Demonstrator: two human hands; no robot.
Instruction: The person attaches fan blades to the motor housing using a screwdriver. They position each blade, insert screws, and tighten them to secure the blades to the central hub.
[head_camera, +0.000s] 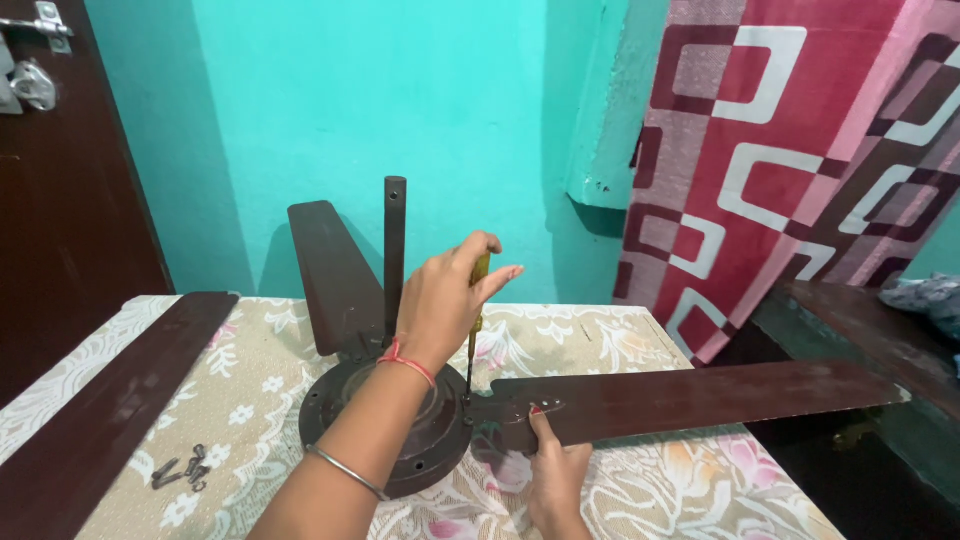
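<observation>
Dark brown metal fills the table (640, 340): a ceiling fan motor (420, 440) lies flat on a floral cloth (250, 380), its downrod (395, 250) standing upright from the hub.

The left hand (448, 300), wrist tied with a red thread and a bangle further down the forearm, is clenched around the yellow handle of a screwdriver (475, 330). The tool stands near vertical, its tip set down at the point where the right-hand blade (690, 400) meets the motor's rim. One finger sticks out straight from the grip; the rest wrap the handle.

The right hand (555, 475) grasps that blade near its root, thumb pressed on top beside the mounting bracket, fingers hidden beneath. It appears to be steadying the blade against the motor.

As for progress, judged from how the parts lie: a second blade (335, 275) rises behind the motor toward the turquoise wall (400, 100), and seems to be joined at the hub, though the joint is hidden by the forearm. A third blade (100, 410) lies loose along the table's left edge, apart from the motor. A small heap of screws (182, 470) rests on the cloth between that loose blade and the motor. Whether the screw under the tip is tight or slack cannot be told.

A patterned red curtain (800, 150) hangs at right, a dark door (60, 200) at left.
</observation>
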